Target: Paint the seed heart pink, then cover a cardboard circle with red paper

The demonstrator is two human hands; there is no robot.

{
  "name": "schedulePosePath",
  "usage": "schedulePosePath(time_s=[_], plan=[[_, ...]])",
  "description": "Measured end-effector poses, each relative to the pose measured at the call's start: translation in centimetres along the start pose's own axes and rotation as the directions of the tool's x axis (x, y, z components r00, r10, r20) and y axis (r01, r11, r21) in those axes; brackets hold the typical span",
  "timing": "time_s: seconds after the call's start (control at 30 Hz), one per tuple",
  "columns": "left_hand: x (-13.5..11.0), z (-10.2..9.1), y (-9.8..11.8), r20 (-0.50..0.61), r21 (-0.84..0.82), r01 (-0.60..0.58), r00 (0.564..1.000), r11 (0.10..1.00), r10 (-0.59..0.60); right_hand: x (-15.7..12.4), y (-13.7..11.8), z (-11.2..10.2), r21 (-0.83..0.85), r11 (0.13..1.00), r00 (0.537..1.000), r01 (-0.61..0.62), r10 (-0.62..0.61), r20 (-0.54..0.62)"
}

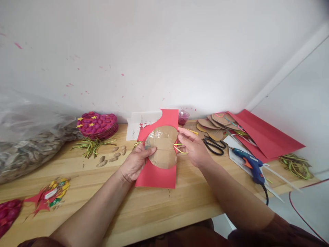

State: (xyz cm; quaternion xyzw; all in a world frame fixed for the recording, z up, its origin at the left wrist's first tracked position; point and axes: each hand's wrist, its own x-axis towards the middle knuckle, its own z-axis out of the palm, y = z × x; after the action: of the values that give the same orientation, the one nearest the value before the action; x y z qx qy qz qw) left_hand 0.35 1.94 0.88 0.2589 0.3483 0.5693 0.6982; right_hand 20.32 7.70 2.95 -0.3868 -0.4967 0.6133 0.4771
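Red sheet, one, held over the wooden table between the two hands; long axis running away from the person, one short edge towards the wall, the other towards the person; curved cut-out at its far left corner.

Cardboard piece, one, rounded, lying against the upper face of the red sheet.

Left hand, one, at the sheet's left edge: grip closed on sheet and cardboard, thumb flat on the cardboard.

Right hand, one, at the sheet's right edge: thumb and forefinger close together; whether they pinch or merely touch cannot be told.

Left of the sheet: loose peanuts, about seven; purple stack, one, with four yellow stars; plastic bag, one, bulging.

Behind the sheet: white paper, one; purple-tinted cup, one.

Right of the sheet: scissors, one pair, black-handled; blue glue gun, one; cardboard cut-outs, several, overlapping, exact count unclear; further red sheets, at least two.
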Motion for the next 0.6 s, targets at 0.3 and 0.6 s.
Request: schedulePosePath(time_s=[0.3,0.6], plan=[[0.08,0.03,-0.14,-0.005,0.052,0.003,1.0,0.999,-0.003,-0.03,-0.06,0.36,-0.021,1.0,1.0,0.01,-0.009,0.028],[0.28,-0.08,0.63,-0.154,0.043,-0.045,0.987,0.998,0.051,-0.64,-0.97,0.39,-0.125,0.98,0.969,-0.158,0.178,0.174]])
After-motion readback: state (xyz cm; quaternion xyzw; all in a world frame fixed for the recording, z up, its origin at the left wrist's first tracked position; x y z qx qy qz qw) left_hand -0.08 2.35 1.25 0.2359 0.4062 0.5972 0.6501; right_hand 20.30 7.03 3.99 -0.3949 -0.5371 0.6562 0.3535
